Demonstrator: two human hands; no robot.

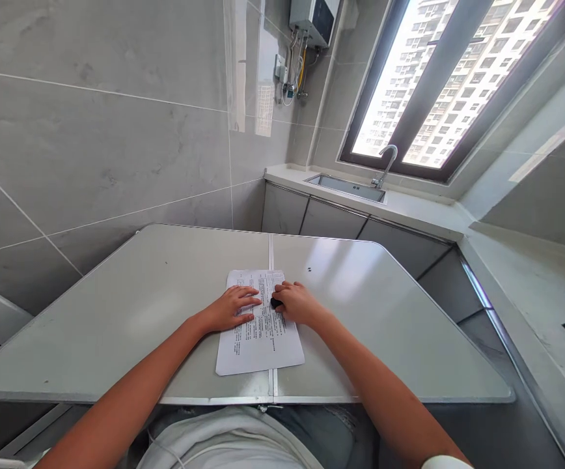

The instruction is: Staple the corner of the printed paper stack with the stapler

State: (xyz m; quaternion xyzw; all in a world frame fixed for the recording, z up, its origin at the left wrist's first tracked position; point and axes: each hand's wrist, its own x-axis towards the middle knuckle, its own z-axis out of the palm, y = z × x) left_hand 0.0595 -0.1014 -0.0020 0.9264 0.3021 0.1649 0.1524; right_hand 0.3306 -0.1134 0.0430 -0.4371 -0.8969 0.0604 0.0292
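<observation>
A printed sheet of paper (261, 342) lies flat on the grey folding table (131, 312), near its front edge and across the centre seam. My left hand (230, 308) rests on the sheet's left half with fingers stretched out flat. My right hand (296, 302) sits on the sheet's upper right part, fingers curled around a small black object (275, 303) that touches the paper; I cannot make out what it is.
A tiled wall runs along the left. Behind the table stand a counter with a steel sink (345, 187) and tap (388, 163) under a window. A second counter (531, 293) runs down the right side. A water heater (314, 19) hangs on the wall.
</observation>
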